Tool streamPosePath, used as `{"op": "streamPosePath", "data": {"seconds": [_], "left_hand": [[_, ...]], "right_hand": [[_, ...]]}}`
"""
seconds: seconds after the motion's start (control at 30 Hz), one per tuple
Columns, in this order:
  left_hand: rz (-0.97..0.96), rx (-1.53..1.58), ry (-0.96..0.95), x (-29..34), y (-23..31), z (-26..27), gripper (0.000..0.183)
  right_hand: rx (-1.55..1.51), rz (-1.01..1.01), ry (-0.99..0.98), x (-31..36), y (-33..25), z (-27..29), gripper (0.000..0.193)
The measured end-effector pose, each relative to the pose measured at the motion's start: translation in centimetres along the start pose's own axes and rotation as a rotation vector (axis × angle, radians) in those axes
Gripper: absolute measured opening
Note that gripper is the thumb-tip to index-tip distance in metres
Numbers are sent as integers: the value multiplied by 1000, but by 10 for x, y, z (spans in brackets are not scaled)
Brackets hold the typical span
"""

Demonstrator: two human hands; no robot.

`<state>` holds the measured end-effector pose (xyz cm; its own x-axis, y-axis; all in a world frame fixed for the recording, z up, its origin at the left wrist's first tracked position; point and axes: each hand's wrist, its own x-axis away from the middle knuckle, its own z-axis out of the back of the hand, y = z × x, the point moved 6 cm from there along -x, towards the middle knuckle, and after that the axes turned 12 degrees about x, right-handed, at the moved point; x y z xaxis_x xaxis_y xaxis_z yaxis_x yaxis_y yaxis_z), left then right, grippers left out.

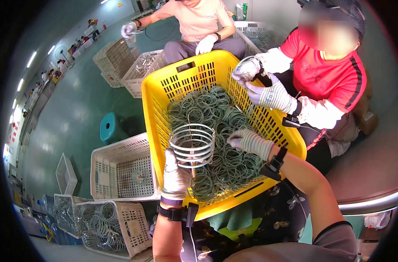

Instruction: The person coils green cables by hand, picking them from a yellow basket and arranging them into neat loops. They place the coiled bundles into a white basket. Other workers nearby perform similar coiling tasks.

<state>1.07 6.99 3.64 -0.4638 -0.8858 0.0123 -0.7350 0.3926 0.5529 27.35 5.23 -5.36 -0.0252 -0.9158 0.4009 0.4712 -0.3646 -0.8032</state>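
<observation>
Yellow basket point(148, 107): one, slotted, set at a slant, its near rim toward the wearer.
Green rings point(220, 113): too many to count, heaped and tangled inside the basket.
White coil point(192, 149): one, several stacked loops, held up over the near left part of the basket.
Large crate point(120, 144): one, white, just left of the basket.
Ring crates point(135, 229): two, white, lower left of the basket, both with wire rings inside.
White tray point(66, 174): one, well left of the basket.
Teal stool point(109, 127): one, left of the basket.
Co-workers: two; a person in a peach shirt point(199, 17) beyond the far rim, and a person in a red shirt point(325, 65) on the right, gloved hands at the basket's right rim.
Open room: a gap above the rings parts the coil from the right hand; the left wrist is close to the basket's left rim.
Left hand point(177, 177): gloved, thumb up, closed on the coil's lower end, some fingers hidden; forearm rises nearly straight outside the near rim.
Right hand point(253, 144): gloved, low over the heap, fingers curled; cannot tell whether it grips a ring; elbow bent, forearm slanting in across the basket's near right corner.
</observation>
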Motion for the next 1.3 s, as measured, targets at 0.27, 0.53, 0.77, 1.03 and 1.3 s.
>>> {"op": "streamPosePath", "data": {"seconds": [0.27,0.53,0.77,1.03,1.3], "left_hand": [[0,3,117,1,20,19,66],[-31,51,117,5,32,24,75],[22,58,22,-3,25,9,76],[14,79,28,-8,5,19,63],[-6,-258,-12,-6,-15,15,71]], "right_hand": [[1082,-250,-312,-94,63,-106,49],[1422,-206,-313,-144,136,-192,16],[1354,-272,-341,-123,78,-106,38],[680,239,391,-10,-32,17,21],[-45,595,545,77,-99,45,25]]}}
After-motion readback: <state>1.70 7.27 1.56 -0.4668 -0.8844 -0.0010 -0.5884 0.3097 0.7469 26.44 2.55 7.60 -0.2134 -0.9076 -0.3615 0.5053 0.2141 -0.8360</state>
